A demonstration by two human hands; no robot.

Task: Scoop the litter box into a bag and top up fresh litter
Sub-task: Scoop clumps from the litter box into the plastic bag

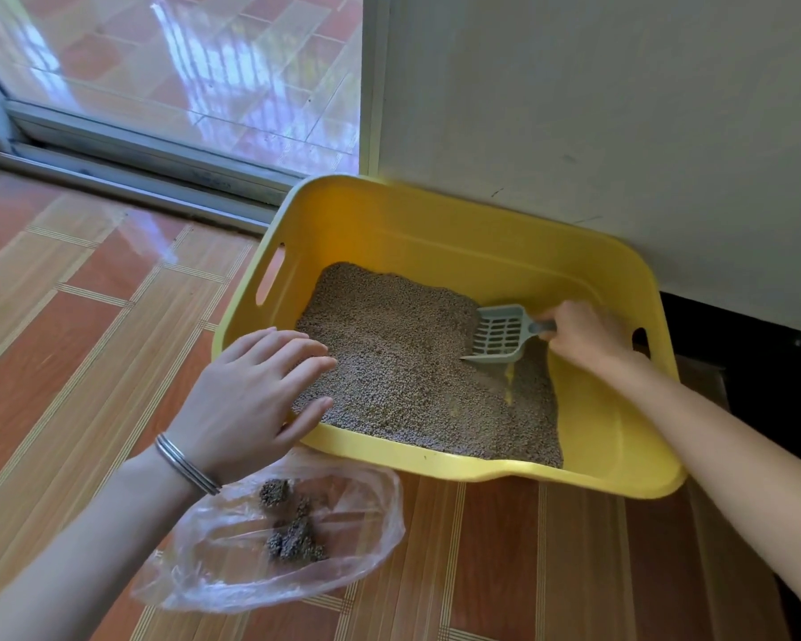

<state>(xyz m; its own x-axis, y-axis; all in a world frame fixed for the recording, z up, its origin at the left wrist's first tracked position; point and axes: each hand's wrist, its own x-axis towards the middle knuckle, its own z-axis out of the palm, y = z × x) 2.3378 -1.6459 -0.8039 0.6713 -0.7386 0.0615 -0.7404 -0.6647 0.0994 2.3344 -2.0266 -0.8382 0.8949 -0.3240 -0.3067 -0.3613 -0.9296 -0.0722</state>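
A yellow litter box [435, 224] stands on the floor against the wall, holding grey-brown litter [403, 363]. My right hand [583, 337] grips the handle of a grey slotted scoop [498, 337], whose blade is tilted down into the litter at the box's right side. My left hand [255, 390] rests with relaxed fingers on the box's near left rim, a bangle on the wrist. A clear plastic bag [343, 525] lies open on the floor in front of the box, with several dark clumps [292, 534] inside.
The floor is orange and tan tile [79, 326]. A glass sliding door with a metal track [135, 159] runs behind the box on the left. A white wall [620, 108] stands behind it, and a dark area [768, 390] lies to the right.
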